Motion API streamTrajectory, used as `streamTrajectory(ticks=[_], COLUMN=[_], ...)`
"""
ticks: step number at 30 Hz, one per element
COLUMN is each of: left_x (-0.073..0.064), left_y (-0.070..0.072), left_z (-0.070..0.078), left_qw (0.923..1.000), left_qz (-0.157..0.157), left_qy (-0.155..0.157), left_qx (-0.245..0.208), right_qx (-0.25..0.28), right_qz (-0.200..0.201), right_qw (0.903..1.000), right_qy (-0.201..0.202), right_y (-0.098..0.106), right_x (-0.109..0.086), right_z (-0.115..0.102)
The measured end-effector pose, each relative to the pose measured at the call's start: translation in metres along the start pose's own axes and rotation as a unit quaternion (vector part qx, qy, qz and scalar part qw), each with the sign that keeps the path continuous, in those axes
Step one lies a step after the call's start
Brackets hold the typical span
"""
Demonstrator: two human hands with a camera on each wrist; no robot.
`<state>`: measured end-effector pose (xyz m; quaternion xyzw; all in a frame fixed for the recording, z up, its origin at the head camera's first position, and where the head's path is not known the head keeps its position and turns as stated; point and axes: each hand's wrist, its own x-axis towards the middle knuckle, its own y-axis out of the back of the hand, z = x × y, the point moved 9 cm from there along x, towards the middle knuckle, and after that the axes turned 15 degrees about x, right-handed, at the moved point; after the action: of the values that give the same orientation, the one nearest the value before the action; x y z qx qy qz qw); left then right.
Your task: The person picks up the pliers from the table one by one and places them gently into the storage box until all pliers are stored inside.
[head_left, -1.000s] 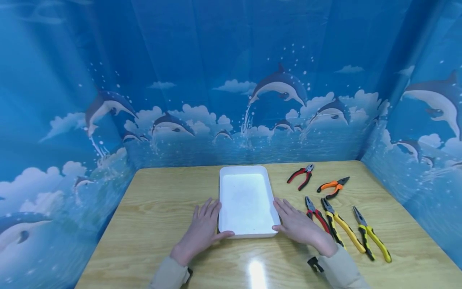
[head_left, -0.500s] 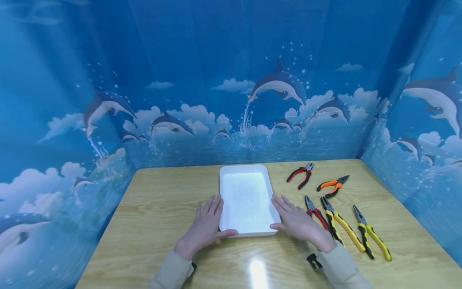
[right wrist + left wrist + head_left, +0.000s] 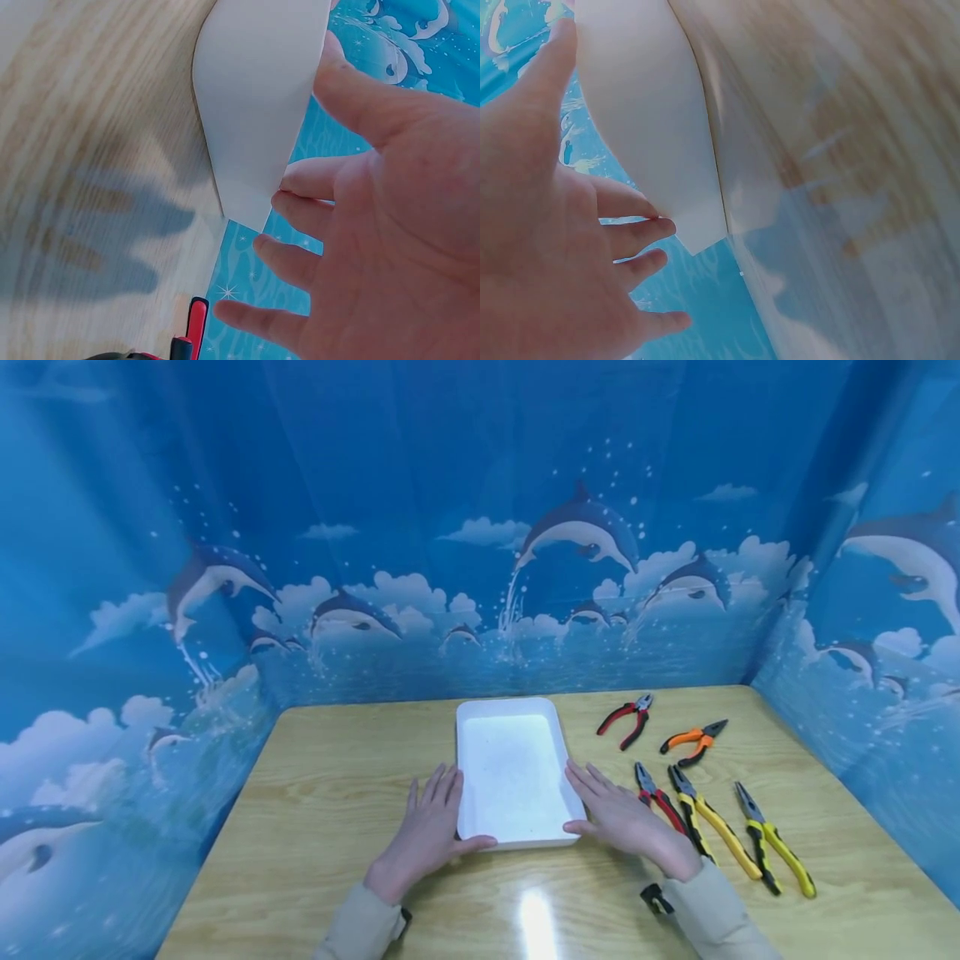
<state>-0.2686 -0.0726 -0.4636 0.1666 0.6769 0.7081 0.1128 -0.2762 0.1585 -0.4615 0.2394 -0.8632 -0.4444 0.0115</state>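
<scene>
A white rectangular plastic tray (image 3: pixel 513 768) lies flat on the wooden table, its long sides pointing away from me. At its left side, my left hand (image 3: pixel 426 831) has its fingers extended against the rim, the thumb laid along the near left corner. My right hand (image 3: pixel 618 814) mirrors it on the right, fingertips at the rim and thumb by the near right corner. In the left wrist view, the fingertips (image 3: pixel 660 226) meet the tray's outer wall (image 3: pixel 645 112). The right wrist view has the index and middle fingertips (image 3: pixel 285 196) at the opposite wall (image 3: pixel 259 97).
Several pliers lie right of the tray: small red-black pliers (image 3: pixel 628 720) at the back, orange-black pliers (image 3: pixel 694 743), red-handled pliers (image 3: pixel 660 797) beside my right hand, and yellow-black pliers (image 3: pixel 705 810) with long-nose pliers (image 3: pixel 768 835) further right. A dolphin-print curtain (image 3: pixel 480 527) surrounds the table (image 3: pixel 337 760).
My left hand has shifted slightly right, its fingers and thumb lapping further over the tray's rim. The right hand has edged slightly left. The pliers lie as before.
</scene>
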Motion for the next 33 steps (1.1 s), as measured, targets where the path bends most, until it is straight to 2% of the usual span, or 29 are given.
streamTrajectory(ticks=[8,19,27,30,33], left_x=[0.000,-0.001,-0.003,-0.003,-0.003], left_y=[0.002,0.004,0.006,0.006,0.006], left_z=[0.001,0.003,0.004,0.004,0.005], left_qw=[1.0000,1.0000,1.0000,0.9999,0.9999], left_qz=[0.000,-0.006,0.003,0.007,0.011], left_qy=[0.004,-0.005,-0.006,-0.006,-0.007], left_qx=[-0.007,0.003,0.005,0.007,0.011], right_qx=[-0.001,-0.014,-0.016,-0.025,-0.043], right_qz=[0.001,-0.005,0.002,0.017,0.068], right_qw=[1.0000,0.9999,0.9998,0.9991,0.9949], right_qy=[0.001,-0.002,0.010,0.030,0.061], right_y=[0.001,0.000,0.001,0.004,0.016], right_x=[-0.001,-0.004,-0.003,-0.003,-0.006], right_z=[-0.002,-0.004,-0.006,-0.010,-0.016])
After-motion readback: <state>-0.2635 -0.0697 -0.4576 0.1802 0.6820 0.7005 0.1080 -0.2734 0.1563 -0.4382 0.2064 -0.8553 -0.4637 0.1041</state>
